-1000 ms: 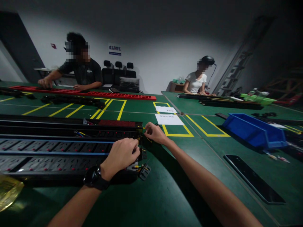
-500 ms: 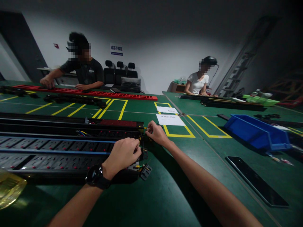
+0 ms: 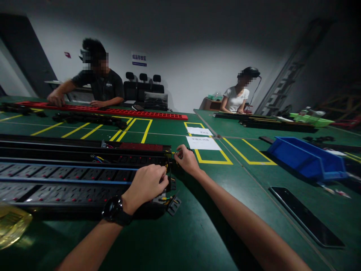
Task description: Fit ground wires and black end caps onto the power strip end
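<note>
Long black socket strips with blue edges and small red parts lie side by side at the left. My left hand, a black watch on its wrist, is closed at their right end, its fingertips by yellow wires; what it pinches is too small to name. Just beyond that end, my right hand is closed in a pinch on something small and dark that I cannot make out. A loose black end piece with wires hangs at the near corner of the strips.
On the green table are a phone, a blue bin, white paper sheets and a yellow transparent object. Across it, one person touches a long red frame; another is near black strips.
</note>
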Demonstrator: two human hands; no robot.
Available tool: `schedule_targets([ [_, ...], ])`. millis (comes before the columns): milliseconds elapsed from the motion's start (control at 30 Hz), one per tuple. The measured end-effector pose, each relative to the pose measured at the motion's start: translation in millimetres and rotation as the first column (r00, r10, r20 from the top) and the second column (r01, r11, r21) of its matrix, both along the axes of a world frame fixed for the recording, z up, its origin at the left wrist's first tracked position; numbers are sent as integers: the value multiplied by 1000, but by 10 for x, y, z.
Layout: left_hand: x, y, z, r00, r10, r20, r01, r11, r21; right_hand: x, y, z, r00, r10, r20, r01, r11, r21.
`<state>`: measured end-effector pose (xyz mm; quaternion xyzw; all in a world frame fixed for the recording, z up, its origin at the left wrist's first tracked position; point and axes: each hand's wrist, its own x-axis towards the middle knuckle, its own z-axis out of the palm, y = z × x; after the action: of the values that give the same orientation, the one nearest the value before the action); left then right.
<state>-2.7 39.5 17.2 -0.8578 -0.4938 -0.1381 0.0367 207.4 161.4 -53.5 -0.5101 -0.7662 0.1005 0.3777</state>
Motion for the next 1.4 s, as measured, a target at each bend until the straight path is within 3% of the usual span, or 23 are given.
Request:
schedule_targets([
  [233,-7,-1,-13,1000,-4,9,4,1000,2,-33,-10,-99,985,-50,165,45,998,33],
  [600,-4,13,-15,1000,4,25,-4,1000,-2,12,43,-131,987,-43,154,38,999,35],
  [700,-12,14,-25,1000,-1,22,1,1000,6,71,79,-67,994,-59,89,52,995,80],
  [867,-18,9,-31,1000,-8,17,8,1000,11,276,159,45,959,-251,-129,277,924,262],
  [967,-15,6,-21,1000,-10,14,10,1000,8,413,153,55,949,-314,19,296,912,285],
  [1067,-11,3,-10,1000,-7,9,7,1000,8,496,124,30,912,-280,301,241,957,161],
  [1133,-10,4,-9,1000,-6,8,6,1000,8,512,113,7,889,-243,388,226,970,90],
  [1267,-13,14,-24,1000,-6,14,6,1000,12,495,116,-29,882,-257,394,244,966,84],
  [1400,-13,17,-28,1000,-8,20,8,1000,12,484,109,-20,888,-323,327,247,935,254],
])
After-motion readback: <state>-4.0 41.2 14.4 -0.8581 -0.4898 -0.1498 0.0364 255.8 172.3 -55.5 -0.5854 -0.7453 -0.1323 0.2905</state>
